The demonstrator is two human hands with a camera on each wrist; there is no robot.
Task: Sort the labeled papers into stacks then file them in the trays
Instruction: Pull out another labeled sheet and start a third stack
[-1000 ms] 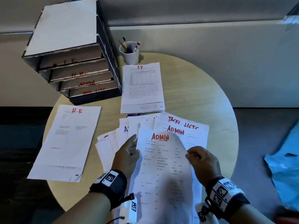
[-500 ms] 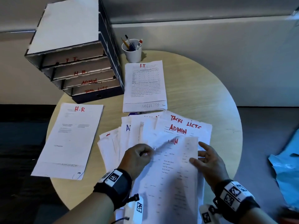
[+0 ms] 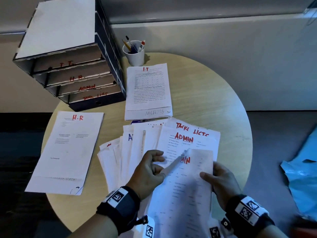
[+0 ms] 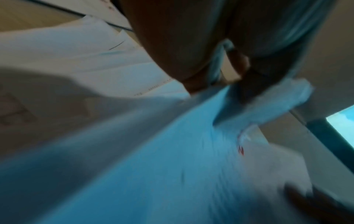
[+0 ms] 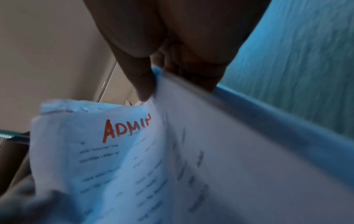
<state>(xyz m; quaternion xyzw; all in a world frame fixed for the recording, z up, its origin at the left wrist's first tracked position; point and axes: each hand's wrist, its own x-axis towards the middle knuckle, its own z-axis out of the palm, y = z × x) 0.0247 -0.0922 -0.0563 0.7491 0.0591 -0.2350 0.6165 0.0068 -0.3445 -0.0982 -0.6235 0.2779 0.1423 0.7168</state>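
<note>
An ADMIN sheet (image 3: 185, 194) is lifted at the near edge of the round table (image 3: 214, 93). My left hand (image 3: 159, 162) pinches its curled left edge, and my right hand (image 3: 208, 170) grips its right edge, thumb on top. The right wrist view shows the ADMIN sheet (image 5: 118, 151) clamped between thumb and fingers (image 5: 145, 84). Under it lies a fanned pile with another ADMIN sheet (image 3: 184, 139) and a TASKS LISTS sheet (image 3: 192, 129). An H.R stack (image 3: 68, 152) lies left, an I.T stack (image 3: 147, 90) behind. The labelled trays (image 3: 77, 79) stand back left.
A white cup of pens (image 3: 134, 54) stands beside the trays at the table's back edge. Blue plastic sheeting (image 3: 301, 177) lies off the table at the right. Bare tabletop shows to the right of the I.T stack.
My right hand flattened on the ADMIN sheet, then took its right edge again. My left hand went from resting on the pile to pinching the sheet's left edge, which has curled up.
</note>
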